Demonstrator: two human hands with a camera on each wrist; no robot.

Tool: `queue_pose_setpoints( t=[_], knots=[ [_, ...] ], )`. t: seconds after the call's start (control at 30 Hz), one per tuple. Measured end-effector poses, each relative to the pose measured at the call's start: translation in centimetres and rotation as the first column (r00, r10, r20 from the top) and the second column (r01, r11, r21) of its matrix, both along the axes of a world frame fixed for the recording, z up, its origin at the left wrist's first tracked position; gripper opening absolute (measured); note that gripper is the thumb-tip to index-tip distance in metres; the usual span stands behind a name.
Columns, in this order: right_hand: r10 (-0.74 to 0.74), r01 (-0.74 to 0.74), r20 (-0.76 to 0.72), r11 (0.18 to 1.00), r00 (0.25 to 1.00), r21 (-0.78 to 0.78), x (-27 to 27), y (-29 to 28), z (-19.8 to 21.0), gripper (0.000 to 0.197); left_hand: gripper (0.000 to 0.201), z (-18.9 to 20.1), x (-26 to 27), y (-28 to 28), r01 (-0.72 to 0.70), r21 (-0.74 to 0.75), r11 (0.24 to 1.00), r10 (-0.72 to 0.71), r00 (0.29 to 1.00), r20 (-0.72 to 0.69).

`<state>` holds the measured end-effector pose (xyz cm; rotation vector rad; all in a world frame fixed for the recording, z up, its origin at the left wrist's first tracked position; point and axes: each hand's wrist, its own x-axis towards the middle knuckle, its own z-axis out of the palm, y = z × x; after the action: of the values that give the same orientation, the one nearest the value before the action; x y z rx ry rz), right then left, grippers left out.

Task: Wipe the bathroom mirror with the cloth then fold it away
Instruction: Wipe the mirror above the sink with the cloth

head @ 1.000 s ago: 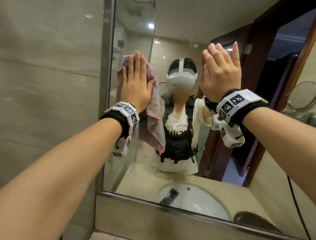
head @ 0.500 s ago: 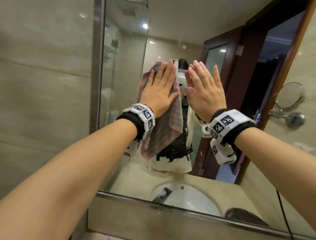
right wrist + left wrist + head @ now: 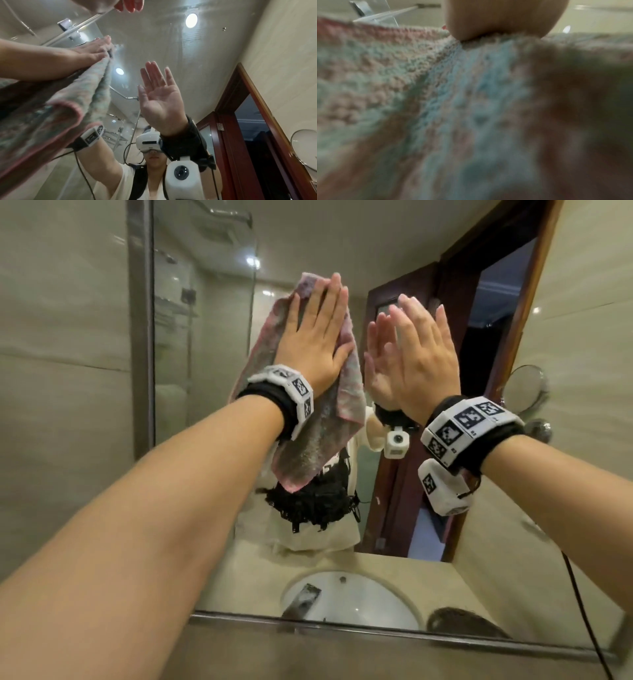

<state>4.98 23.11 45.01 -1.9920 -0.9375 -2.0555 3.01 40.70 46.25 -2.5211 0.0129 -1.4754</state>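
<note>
A pink-and-grey terry cloth (image 3: 318,446) is spread on the bathroom mirror (image 3: 212,371), its lower end hanging loose. My left hand (image 3: 315,337) presses flat on its upper part with straight fingers. In the left wrist view the cloth (image 3: 436,108) fills the frame under my palm (image 3: 501,17). My right hand (image 3: 421,354) is held flat with straight fingers just right of the cloth, at the glass and holding nothing. The right wrist view shows the cloth (image 3: 60,108) pinned by the left hand (image 3: 91,50), and my right fingertips (image 3: 130,5) at the top edge.
The mirror's metal frame (image 3: 376,630) runs along the bottom and left. A tiled wall (image 3: 61,371) lies to the left. A round wall-mounted mirror (image 3: 524,386) sticks out at the right. The glass reflects a white basin (image 3: 346,597) and a dark wooden door. A black cable (image 3: 579,604) hangs at the right.
My left hand has slid the cloth rightward across the glass, away from the left frame. The gap between my two hands has narrowed. The right hand stays flat and empty.
</note>
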Motion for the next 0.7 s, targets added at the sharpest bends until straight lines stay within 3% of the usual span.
queue_pose_setpoints(
  t=[0.23,0.43,0.6,0.7],
  knots=[
    [0.012,-0.015,-0.033,0.996,0.999,-0.083,0.3,1.6,-4.9,0.043,0.066,-8.5,-0.8,1.4,-0.046,-0.105,0.993,0.042,0.998,-0.048],
    [0.069,-0.083,-0.085,0.983,0.994,-0.164,-0.2,3.0,-8.2,0.042,0.067,-15.6,-2.5,5.9,-0.162,-0.261,0.952,0.146,0.986,-0.080],
    [0.092,-0.129,-0.176,0.969,0.980,-0.213,-0.7,3.5,-10.4,0.044,0.070,-18.1,-3.7,8.0,-0.202,-0.437,0.876,0.199,0.979,-0.054],
    [0.092,-0.140,-0.196,0.959,0.976,-0.248,-0.5,3.8,-12.1,0.043,0.071,-18.4,-3.6,7.8,-0.214,-0.445,0.870,0.210,0.976,-0.059]
  ],
)
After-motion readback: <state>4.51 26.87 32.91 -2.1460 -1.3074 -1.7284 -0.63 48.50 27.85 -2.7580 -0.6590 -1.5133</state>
